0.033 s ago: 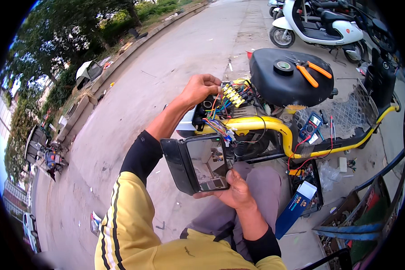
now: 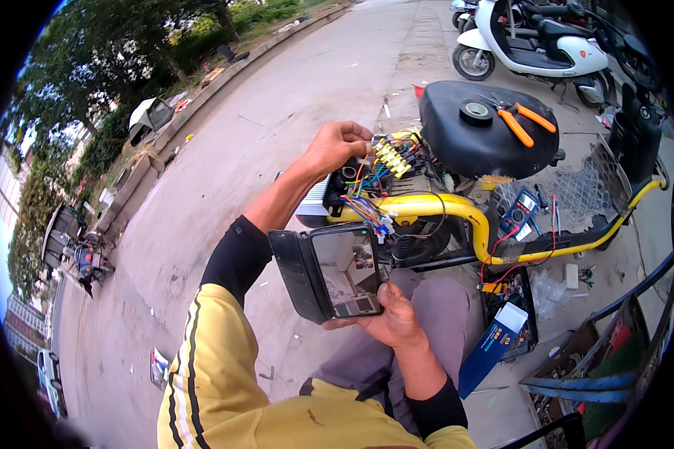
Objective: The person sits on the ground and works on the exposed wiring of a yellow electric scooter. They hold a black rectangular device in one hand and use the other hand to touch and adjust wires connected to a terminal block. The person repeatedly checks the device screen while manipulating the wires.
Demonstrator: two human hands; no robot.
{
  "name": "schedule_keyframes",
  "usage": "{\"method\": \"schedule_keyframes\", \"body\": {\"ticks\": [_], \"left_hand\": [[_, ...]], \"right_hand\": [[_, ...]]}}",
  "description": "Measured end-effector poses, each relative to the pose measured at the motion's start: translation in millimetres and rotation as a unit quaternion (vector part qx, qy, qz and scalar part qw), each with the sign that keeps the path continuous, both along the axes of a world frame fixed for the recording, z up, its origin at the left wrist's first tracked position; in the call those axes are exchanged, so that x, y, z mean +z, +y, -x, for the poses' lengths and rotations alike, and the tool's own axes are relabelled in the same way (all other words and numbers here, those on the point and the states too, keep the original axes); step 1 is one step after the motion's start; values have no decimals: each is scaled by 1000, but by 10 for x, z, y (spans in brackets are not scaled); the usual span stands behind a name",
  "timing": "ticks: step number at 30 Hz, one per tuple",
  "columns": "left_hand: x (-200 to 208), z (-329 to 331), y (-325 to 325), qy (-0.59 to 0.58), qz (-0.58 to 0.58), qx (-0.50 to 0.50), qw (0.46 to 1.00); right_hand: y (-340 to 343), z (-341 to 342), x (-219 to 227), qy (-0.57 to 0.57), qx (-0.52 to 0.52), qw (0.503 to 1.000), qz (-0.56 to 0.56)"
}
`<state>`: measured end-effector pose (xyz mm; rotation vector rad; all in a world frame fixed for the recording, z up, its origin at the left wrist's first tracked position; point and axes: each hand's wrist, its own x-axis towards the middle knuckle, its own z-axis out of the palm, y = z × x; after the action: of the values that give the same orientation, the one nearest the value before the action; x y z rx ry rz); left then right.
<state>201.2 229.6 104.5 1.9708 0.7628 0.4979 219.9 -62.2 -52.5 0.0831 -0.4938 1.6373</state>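
My left hand [image 2: 341, 146] reaches forward into the open wiring of a yellow-framed electric scooter [image 2: 442, 206]. Its fingers are closed on the wire bundle beside a row of yellow connectors [image 2: 393, 156]. My right hand [image 2: 393, 322] is close to my lap and holds a black rectangular housing [image 2: 329, 273] from below. The housing's shiny face is tilted up toward me. Coloured wires [image 2: 367, 209] hang loose between the housing and the frame.
The black scooter seat [image 2: 457, 146] carries a roll of black tape [image 2: 475, 112] and orange-handled pliers [image 2: 524, 120]. A multimeter [image 2: 520, 212] and a wire basket [image 2: 584, 191] sit on the footboard. A blue box [image 2: 494, 348] lies by my knee. A white scooter [image 2: 532, 45] is parked behind.
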Motion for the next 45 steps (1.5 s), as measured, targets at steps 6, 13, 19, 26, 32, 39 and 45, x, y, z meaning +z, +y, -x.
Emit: {"method": "schedule_keyframes", "body": {"ticks": [6,13,19,26,32,39,45], "left_hand": [[121,217,-264,-38,0,-10,999],[146,556,-382,-37,-28,-30,998],[152,604,-347,-40,-4,-63,997],[-29,566,-226,-55,20,-110,992],[-100,390,-183,-47,-136,-135,980],[-219,377,59,-79,-102,-166,978],[-291,423,139,-116,-7,-187,975]], "right_hand": [[12,6,-101,-17,24,1000,11],[31,4,-129,-21,32,999,5],[60,-16,-141,-21,28,999,-6],[53,-14,-164,-33,27,999,0],[58,-34,-81,-40,13,999,-8],[47,-52,-66,-16,17,1000,-7],[51,-50,-109,12,23,999,-20]]}}
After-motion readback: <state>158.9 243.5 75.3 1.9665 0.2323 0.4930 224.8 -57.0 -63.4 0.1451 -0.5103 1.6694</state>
